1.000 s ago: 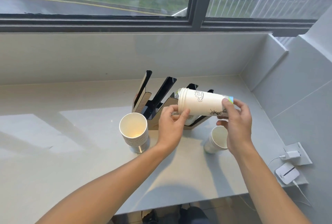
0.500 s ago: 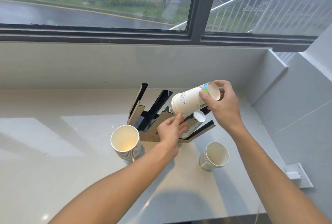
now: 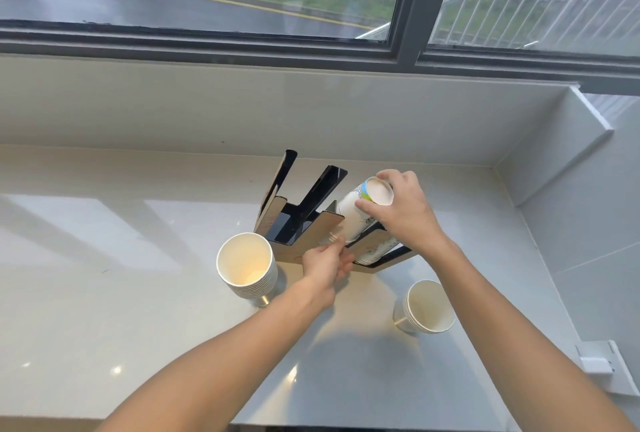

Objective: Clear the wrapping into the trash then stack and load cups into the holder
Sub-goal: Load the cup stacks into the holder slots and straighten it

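Observation:
A black and tan slotted cup holder (image 3: 304,220) stands on the counter below the window. My right hand (image 3: 401,209) grips the base end of a stack of white printed paper cups (image 3: 360,209), which lies tilted, rim down, inside the holder's right slot. Against the holder's front panel rests my left hand (image 3: 325,263), fingers touching its lower edge. A stack of plain cups (image 3: 246,265) stands upright left of the holder. A shorter cup stack (image 3: 426,307) stands to the right front.
The grey counter (image 3: 138,293) ends at a wall on the right and a raised sill behind. A white wall socket plate with a plug (image 3: 602,367) sits at the counter's right edge. The front edge runs along the bottom.
My right hand has tipped the printed cup stack from level above the holder down into the right slot. My left hand has dropped from the stack to the holder's front panel.

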